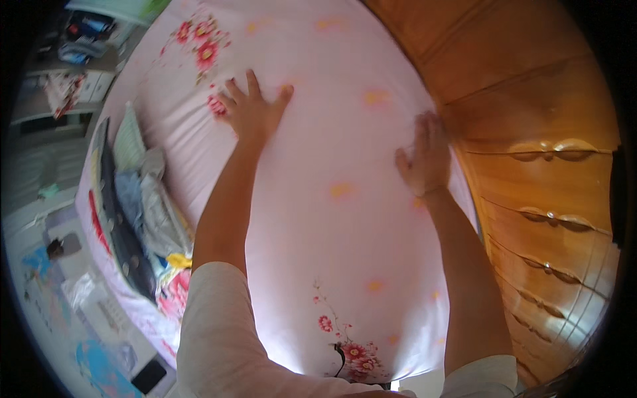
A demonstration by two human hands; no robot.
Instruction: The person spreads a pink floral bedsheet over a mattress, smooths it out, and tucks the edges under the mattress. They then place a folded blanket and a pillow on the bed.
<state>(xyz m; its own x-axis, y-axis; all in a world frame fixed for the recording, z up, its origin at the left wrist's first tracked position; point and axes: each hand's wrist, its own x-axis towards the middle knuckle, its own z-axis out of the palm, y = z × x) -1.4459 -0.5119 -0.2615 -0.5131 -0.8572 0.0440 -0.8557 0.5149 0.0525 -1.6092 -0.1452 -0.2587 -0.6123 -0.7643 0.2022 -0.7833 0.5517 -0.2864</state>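
Note:
A pink bed sheet (308, 234) printed with red flowers and small orange blooms spreads over the bed before me. My left hand (256, 112) rests palm down on it, fingers spread, beside a cluster of printed red flowers. Close to the sheet's right edge, by the wooden furniture, my right hand (428, 154) is slightly blurred, its thumb apart from the other fingers. Neither hand holds anything. Creases run through the sheet left of my left forearm, while the middle looks mostly smooth.
Glossy wooden furniture (537, 184) with carved trim borders the bed on the right. Heaped clothes and bedding (149, 214) lie along the left side. Beyond them are a patterned floor mat (92, 308), a dark flat rectangular object (149, 375) and a cluttered shelf unit (94, 59).

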